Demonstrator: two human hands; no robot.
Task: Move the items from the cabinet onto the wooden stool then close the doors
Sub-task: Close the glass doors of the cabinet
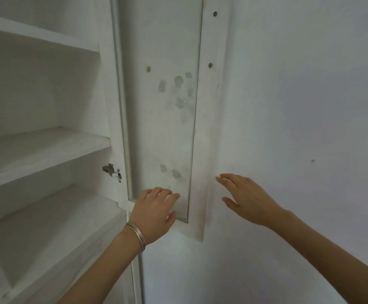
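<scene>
Nearest: two bare forearms, reaching away toward the far side, thin metal bangles [138, 236] on the left wrist. The left hand [154, 212] lies against the low end of the glass pane [163, 132], fingers loosely bent and a little apart, thumb out to the right, gripping nothing; whether it presses or merely touches, cannot tell. The right hand [247, 199] is flat, fingers straight and nearly together, thumb spread, its tips just at the free edge of the door [210, 128]; contact not clear. The door stands wide open, folded back close to the wall [299, 95] on the right. Likely reason for the pose: one hand behind the free edge to draw the door off the wall, the other steadying the pane as it comes round on the hinge [112, 170]. The cabinet [107, 95] is to the left; on its white shelves [46, 145] no item shows in the part visible, and the stool is out of frame, so the moving looks finished and the closing is the step in hand. The pane carries pale sticker residue [178, 81]; two screw heads [215, 13] sit in the door frame. All surfaces are matt white, scuffed and dusty-looking; the wall is plain, with one small dark mark [312, 160].
</scene>
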